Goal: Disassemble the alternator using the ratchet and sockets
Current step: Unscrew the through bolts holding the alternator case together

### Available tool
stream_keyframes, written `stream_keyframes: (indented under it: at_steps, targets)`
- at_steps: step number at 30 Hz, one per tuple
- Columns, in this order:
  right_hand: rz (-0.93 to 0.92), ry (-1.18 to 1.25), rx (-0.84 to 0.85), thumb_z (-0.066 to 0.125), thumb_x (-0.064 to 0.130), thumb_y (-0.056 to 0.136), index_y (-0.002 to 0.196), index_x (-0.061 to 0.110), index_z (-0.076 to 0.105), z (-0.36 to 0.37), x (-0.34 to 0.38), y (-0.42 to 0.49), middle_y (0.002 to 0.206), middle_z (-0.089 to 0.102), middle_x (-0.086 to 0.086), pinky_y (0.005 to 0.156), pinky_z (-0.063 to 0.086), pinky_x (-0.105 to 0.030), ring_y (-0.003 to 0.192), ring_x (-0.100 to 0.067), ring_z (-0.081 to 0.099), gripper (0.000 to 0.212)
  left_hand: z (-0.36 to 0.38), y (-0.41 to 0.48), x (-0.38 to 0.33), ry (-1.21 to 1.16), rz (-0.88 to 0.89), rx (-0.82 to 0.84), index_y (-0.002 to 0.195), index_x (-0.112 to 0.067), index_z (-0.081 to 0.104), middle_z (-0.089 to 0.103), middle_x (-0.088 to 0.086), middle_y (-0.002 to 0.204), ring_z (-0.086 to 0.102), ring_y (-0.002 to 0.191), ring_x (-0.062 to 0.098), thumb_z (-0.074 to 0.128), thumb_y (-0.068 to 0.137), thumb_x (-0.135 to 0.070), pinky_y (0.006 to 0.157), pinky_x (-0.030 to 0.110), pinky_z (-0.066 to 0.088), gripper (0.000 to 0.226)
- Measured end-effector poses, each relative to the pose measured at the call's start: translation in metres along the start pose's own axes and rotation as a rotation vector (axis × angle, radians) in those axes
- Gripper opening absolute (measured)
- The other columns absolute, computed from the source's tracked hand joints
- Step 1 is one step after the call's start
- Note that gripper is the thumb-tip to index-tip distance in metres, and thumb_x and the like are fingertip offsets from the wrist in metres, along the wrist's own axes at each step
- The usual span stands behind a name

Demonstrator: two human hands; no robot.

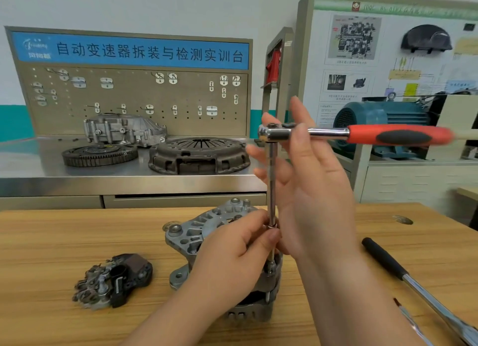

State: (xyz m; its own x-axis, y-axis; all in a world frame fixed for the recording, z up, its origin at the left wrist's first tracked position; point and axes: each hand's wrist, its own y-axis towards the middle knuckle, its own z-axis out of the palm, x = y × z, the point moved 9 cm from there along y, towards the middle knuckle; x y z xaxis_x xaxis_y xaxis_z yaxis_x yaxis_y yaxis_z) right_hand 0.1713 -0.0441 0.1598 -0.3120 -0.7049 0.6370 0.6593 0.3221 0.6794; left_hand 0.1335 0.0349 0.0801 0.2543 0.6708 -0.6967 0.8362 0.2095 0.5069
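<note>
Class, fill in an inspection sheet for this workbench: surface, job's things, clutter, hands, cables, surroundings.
Surface: wooden table, grain visible.
Job's things: alternator stands at centre; red-handled ratchet tops an extension bar running down to the alternator's side.
Clutter: dark part lies left of the alternator; black-handled bar lies at right.
Hands: left hand pinches the extension bar low down; right hand, fingers straight, rests against the ratchet's head.
Cables: nothing seen.
Surroundings: steel bench behind, bearing clutch cover, flywheel and housing; pegboard; blue motor at right.
</note>
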Motion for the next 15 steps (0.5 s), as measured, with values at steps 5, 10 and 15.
stream_keyframes:
  at_steps: [5, 10, 15]
  targets:
    - [-0.152, -0.187, 0.017, 0.059, 0.042, 0.089, 0.110, 0.045, 0.066, 0.005, 0.012, -0.003, 0.120, 0.067, 0.021, 0.101, 0.048, -0.034, 0.112, -0.012, 0.065, 0.023, -0.001, 0.001, 0.005, -0.055, -0.028, 0.015, 0.105, -0.044, 0.060, 0.073, -0.026, 0.091, 0.069, 0.086, 0.010, 0.053, 0.094, -0.040, 0.083, 0.049, 0.054, 0.014]
    - [0.226, 0.217, 0.071, 0.044, 0.050, 0.086, 0.120, 0.025, 0.060, 0.005, -0.015, 0.002, 0.107, 0.075, 0.005, 0.073, 0.056, -0.026, 0.082, -0.018, 0.073, 0.045, 0.000, -0.002, -0.001, -0.062, 0.034, 0.057, 0.101, -0.043, 0.058, 0.070, -0.027, 0.084, 0.065, 0.080, 0.001, 0.042, 0.088, -0.053, 0.075, 0.037, 0.052, 0.023]
    - [-0.008, 0.002, 0.024, 0.061, 0.038, 0.090, 0.109, 0.040, 0.068, 0.000, 0.000, 0.001, 0.115, 0.071, 0.012, 0.088, 0.054, -0.030, 0.099, -0.013, 0.069, 0.021, 0.000, 0.000, 0.005, -0.122, -0.023, 0.064, 0.105, -0.042, 0.061, 0.075, -0.018, 0.094, 0.070, 0.093, 0.017, 0.050, 0.086, -0.041, 0.089, 0.050, 0.052, 0.022]
